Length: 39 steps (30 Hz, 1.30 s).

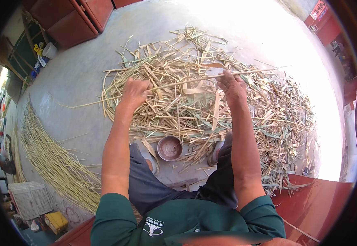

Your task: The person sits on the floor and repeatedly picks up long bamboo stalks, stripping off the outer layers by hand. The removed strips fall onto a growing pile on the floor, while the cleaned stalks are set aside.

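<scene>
Pale stalk [194, 79] held level above the heap of husks [211, 110], left hand [134, 92] closed at nine o'clock, right hand [232, 85] pinching at three, likely for stripping; bowl [170, 148] at six o'clock.

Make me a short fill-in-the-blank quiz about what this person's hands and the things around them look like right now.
1. Both hands, left hand and right hand, grip one long thin pale ____.
2. The small round brown bowl sits on the ground between the person's ____.
3. The pile of dry husks and leaves lies on the grey concrete ____.

Missing words: stalk; feet; floor
</scene>
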Each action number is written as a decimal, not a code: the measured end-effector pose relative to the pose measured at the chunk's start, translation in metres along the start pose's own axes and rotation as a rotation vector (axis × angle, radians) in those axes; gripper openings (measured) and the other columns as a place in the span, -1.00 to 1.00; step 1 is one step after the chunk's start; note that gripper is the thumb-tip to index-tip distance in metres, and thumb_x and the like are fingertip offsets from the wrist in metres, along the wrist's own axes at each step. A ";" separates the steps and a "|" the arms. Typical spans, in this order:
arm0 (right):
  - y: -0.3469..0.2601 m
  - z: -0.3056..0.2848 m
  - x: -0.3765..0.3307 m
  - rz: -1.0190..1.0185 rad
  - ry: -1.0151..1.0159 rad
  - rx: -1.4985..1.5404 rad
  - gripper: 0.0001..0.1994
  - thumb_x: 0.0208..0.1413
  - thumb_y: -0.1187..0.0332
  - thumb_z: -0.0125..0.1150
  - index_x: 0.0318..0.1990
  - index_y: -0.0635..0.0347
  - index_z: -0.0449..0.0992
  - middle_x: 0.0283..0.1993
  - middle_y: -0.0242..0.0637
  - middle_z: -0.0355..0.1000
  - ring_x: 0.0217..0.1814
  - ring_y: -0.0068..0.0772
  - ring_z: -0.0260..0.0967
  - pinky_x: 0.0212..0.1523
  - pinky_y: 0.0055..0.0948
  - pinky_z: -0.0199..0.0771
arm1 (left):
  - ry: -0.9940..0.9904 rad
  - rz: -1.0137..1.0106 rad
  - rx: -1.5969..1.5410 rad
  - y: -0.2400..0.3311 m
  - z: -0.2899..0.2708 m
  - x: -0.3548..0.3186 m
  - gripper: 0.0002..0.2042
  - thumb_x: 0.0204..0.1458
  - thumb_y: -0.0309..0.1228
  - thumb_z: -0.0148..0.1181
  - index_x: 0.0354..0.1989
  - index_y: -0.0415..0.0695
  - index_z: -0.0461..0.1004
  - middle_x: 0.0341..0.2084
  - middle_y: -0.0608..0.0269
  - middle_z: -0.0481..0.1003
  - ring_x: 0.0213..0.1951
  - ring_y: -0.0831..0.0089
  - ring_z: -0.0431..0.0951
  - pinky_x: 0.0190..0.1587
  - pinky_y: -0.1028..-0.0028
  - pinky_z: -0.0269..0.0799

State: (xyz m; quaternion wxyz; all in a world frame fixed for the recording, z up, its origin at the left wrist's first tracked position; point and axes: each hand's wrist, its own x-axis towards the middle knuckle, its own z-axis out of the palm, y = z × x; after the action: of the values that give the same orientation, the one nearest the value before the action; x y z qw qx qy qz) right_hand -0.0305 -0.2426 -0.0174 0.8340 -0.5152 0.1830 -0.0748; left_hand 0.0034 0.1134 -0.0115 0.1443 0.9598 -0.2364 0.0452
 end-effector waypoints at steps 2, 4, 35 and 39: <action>0.001 0.001 -0.002 -0.024 -0.016 -0.004 -0.80 0.32 0.32 0.20 -0.13 0.33 0.48 -0.23 -0.19 0.58 -0.27 -0.42 0.60 -0.30 -0.59 0.67 | -0.127 -0.117 0.023 0.004 -0.006 -0.002 -0.89 -0.02 -0.31 0.36 -0.37 -0.03 0.59 -0.51 0.20 0.60 -0.33 0.22 0.58 -0.05 0.26 0.25; 0.006 0.006 -0.006 -0.004 -0.035 -0.009 -0.80 0.32 0.31 0.21 -0.15 0.32 0.47 -0.24 -0.18 0.58 -0.27 -0.42 0.60 -0.30 -0.59 0.68 | -0.023 0.007 -0.182 0.022 -0.003 0.000 -0.83 -0.07 -0.31 0.40 -0.33 -0.05 0.60 -0.46 0.25 0.61 -0.33 0.26 0.58 -0.07 0.29 0.25; 0.048 0.035 -0.018 0.032 -0.043 0.163 -0.82 0.21 0.45 0.31 -0.16 0.41 0.50 -0.25 -0.11 0.58 -0.23 -0.28 0.64 -0.26 -0.53 0.76 | 0.637 0.073 0.103 0.022 -0.042 0.025 -0.65 0.01 -0.21 0.39 -0.07 -0.08 0.57 -0.31 0.28 0.62 -0.11 0.27 0.55 0.00 0.26 0.26; 0.045 0.035 -0.019 0.061 -0.059 0.130 -0.74 0.20 0.40 0.34 -0.08 0.39 0.48 -0.14 -0.07 0.58 -0.09 -0.21 0.62 -0.09 -0.42 0.73 | 0.248 0.255 -0.062 0.027 -0.015 0.022 -0.72 -0.02 -0.17 0.37 -0.24 -0.09 0.65 -0.39 0.27 0.62 -0.19 0.30 0.55 -0.06 0.26 0.26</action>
State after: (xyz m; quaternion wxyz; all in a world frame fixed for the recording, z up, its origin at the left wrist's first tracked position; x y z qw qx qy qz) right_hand -0.0373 -0.1866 -0.0389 0.8727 -0.4560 0.1685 -0.0458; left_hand 0.0102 0.0848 0.0134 0.1950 0.9041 -0.3381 0.1740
